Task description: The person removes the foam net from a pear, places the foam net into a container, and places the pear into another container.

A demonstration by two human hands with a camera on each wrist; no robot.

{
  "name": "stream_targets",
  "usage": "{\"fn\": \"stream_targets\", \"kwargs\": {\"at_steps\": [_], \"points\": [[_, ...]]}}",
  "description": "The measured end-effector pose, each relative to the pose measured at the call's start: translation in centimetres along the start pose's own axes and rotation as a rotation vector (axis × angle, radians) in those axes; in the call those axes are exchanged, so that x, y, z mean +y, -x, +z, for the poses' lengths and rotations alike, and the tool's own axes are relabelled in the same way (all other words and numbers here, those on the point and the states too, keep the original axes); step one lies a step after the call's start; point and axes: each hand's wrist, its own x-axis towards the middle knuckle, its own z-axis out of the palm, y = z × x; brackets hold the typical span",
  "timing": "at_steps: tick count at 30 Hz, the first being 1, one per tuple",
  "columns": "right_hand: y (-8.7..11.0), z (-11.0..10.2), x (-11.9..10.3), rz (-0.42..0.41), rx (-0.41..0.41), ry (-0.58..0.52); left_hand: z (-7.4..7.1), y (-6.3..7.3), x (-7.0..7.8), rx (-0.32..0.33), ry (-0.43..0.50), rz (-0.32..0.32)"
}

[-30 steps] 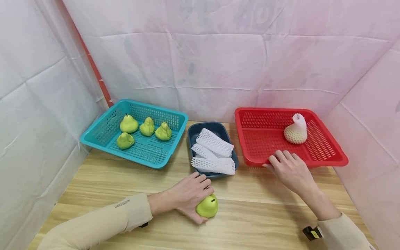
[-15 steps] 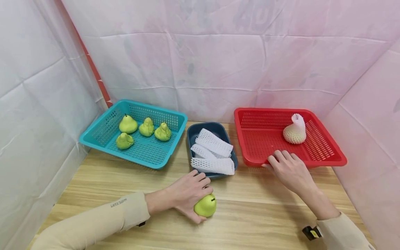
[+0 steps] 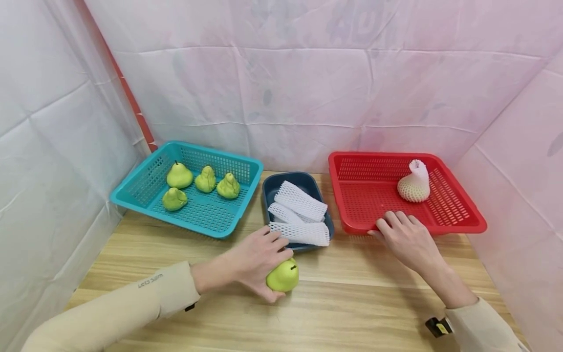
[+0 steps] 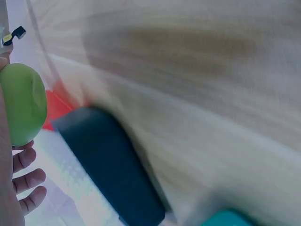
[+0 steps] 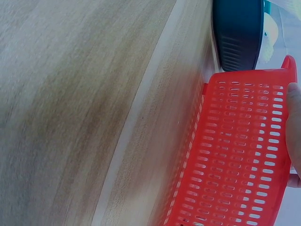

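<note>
My left hand (image 3: 257, 264) grips a yellow-green pear (image 3: 283, 276) just in front of the dark blue tray. The left wrist view shows the pear (image 4: 23, 104) by my palm, with several fingertips (image 4: 32, 180) spread beside it. White foam net sleeves (image 3: 300, 200) lie in the tray (image 3: 266, 200), one hanging over its front rim. My right hand (image 3: 406, 242) grips the front rim of the red basket (image 3: 457, 229), the thumb (image 5: 294, 117) outside the wall. Inside that basket sits one pear in a foam net (image 3: 414, 183).
At the left stands a teal basket (image 3: 228, 226) with several pears (image 3: 179, 175) in it. All three containers rest on a wood-grain table (image 3: 334, 313). Pale cloth walls (image 3: 308, 88) enclose the table at the back and both sides.
My left hand has moved slightly up the view and left with the pear, closer to the blue tray. The right hand has stayed on the red basket's rim.
</note>
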Motion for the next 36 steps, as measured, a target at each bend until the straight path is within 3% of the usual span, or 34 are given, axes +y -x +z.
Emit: {"fn": "stream_targets", "kwargs": {"at_steps": [9, 21, 36], "points": [[0.0, 0.0, 0.0, -0.003, -0.004, 0.000, -1.7, 0.6, -2.3, 0.062, -0.042, -0.034], [0.0, 0.0, 0.0, -0.002, -0.016, 0.011, -3.4, 1.6, -6.1, 0.069, -0.046, -0.129], [0.0, 0.0, 0.1, 0.001, -0.034, 0.009, -4.2, 4.0, -11.1, 0.066, -0.058, -0.258]]}}
